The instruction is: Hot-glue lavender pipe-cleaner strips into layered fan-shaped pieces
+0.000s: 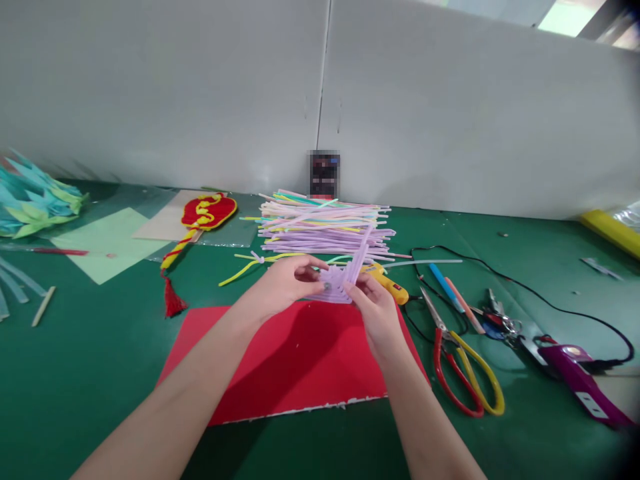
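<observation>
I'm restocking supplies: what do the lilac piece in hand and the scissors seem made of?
The lilac piece looks matte, perhaps chenille stems, by its soft-edged rods. The scissors have metal blades, by their grey sheen; smooth, bright handles suggest plastic.

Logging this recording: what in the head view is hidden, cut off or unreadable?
Head view:
Lilac piece: left hand and right hand cover parts.
Dark upright object: details pixelated.
Yellow tool: partly behind the right hand.
Blue-green paper leaves: cut off by left edge.

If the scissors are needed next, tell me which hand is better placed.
Likely the right hand: the scissors lie on its side, farther from the left hand. It does hold the purple piece, though.
</observation>
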